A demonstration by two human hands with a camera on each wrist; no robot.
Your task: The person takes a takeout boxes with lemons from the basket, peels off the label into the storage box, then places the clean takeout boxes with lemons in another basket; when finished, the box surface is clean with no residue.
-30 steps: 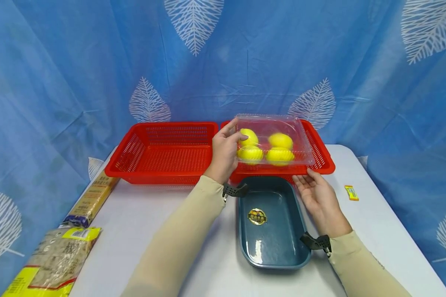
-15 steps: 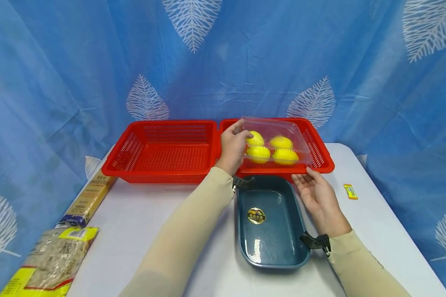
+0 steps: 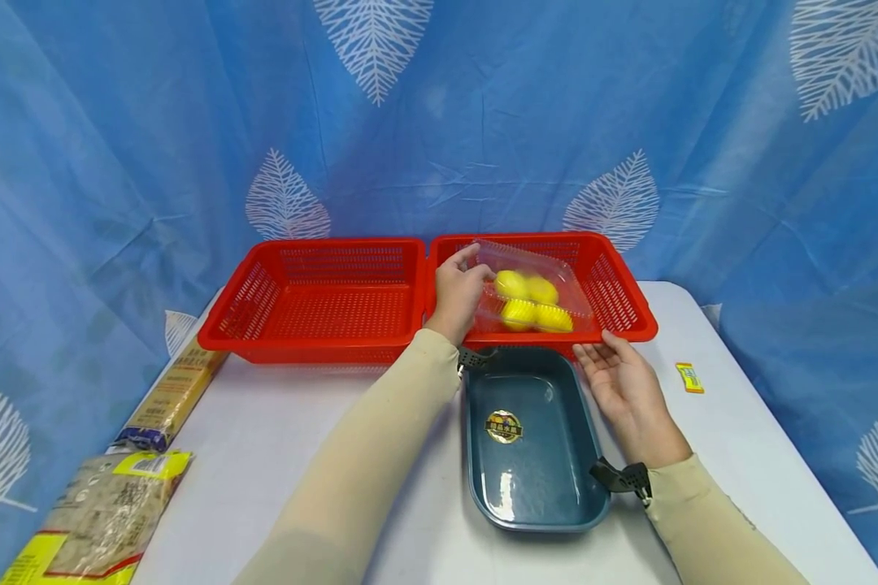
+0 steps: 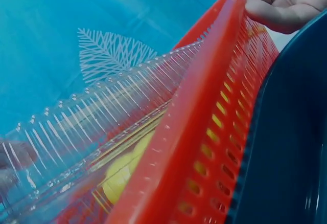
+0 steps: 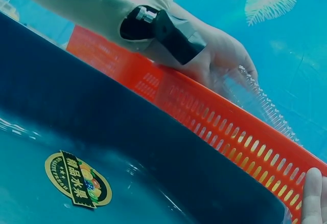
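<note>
My left hand (image 3: 459, 292) grips the left edge of a clear plastic box (image 3: 572, 286), which holds several round, lemon-yellow things (image 3: 518, 314). The box is tilted, down inside the right-hand red basket (image 3: 622, 284). From the left wrist, the box's ribbed side shows behind the basket rim, with part of the yellow load low inside. My right hand (image 3: 624, 396) is at the basket's front right; in the left wrist view its thumb and a finger (image 4: 260, 13) pinch the red rim. A dark blue-green tray (image 3: 540, 487) with a gold sticker stands between my forearms.
Beside the right basket, a second red basket (image 3: 336, 313) stands to the left. Two packets, a long one (image 3: 176, 392) and a wider bag (image 3: 102, 512), lie along the table's left edge. A small yellow packet (image 3: 690, 378) lies at the right.
The box has shifted and gone lower into the right basket, and the yellow things in it have slid closer together. My left hand moved slightly right; my right hand stayed at the rim.
</note>
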